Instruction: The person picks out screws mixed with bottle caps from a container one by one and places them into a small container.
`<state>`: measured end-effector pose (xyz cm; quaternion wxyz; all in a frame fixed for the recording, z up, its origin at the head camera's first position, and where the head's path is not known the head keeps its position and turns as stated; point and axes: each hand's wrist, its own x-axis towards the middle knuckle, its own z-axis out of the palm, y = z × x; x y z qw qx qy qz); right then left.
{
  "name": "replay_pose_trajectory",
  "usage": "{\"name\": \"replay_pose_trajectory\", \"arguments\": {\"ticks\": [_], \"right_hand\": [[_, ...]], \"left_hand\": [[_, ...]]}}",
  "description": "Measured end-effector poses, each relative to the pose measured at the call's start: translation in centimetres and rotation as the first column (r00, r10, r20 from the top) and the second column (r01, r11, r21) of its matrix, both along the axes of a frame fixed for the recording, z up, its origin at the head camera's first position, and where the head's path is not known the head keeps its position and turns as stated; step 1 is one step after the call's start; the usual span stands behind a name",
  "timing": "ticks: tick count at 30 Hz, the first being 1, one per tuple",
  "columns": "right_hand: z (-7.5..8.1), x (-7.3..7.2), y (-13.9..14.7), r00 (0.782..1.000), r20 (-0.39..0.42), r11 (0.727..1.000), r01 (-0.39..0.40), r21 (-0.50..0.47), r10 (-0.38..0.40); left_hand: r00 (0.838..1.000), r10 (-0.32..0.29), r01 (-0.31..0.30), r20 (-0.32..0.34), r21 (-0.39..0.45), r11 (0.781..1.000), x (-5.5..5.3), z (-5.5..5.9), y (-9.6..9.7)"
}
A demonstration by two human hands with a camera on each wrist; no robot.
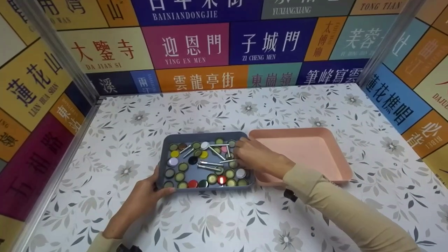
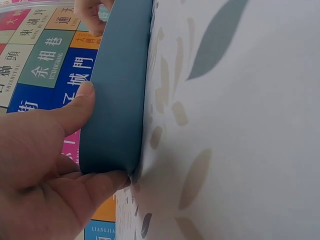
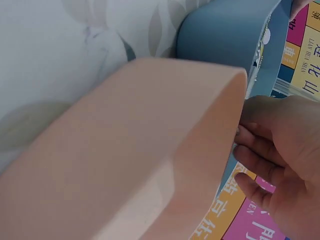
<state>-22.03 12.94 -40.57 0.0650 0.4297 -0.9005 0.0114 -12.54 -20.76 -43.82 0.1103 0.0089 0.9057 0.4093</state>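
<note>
Beige sleeve (image 1: pixel 336 204) foremost; bottle caps (image 1: pixel 203 154) (in blue-grey tray (image 1: pixel 224 136)) beside right hand's (image 1: pixel 259 156) fingers (image 1: pixel 241 150).

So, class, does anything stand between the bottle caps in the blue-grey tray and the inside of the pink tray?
Yes: the adjoining walls of the blue-grey tray and pink tray stand in between, just right of the bottle caps. The right hand also reaches across there; nothing else visible does.

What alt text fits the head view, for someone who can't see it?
A person's right hand reaches into the right end of a blue-gray tray of bottle caps and silver metal pieces, while the left hand grips its left front corner. A pink tray sits close on its right, on a white floral-patterned table.
</note>
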Motion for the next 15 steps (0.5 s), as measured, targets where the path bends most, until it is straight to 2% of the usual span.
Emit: {"name": "replay_pose_trajectory", "arguments": {"ticks": [6, 15], "right_hand": [[0.4, -0.5, 0.7, 0.997, -0.073, 1.0, 0.015, -0.006, -0.015], [0.7, -0.9, 2.1, 0.994, -0.008, 0.992, 0.109, -0.062, -0.11]], "left_hand": [[1.0, -0.001, 0.001, -0.011, 0.006, 1.0, 0.1, 0.0, 0.0], [1.0, -0.002, 0.002, -0.017, 0.001, 1.0, 0.1, 0.1, 0.0]]}}
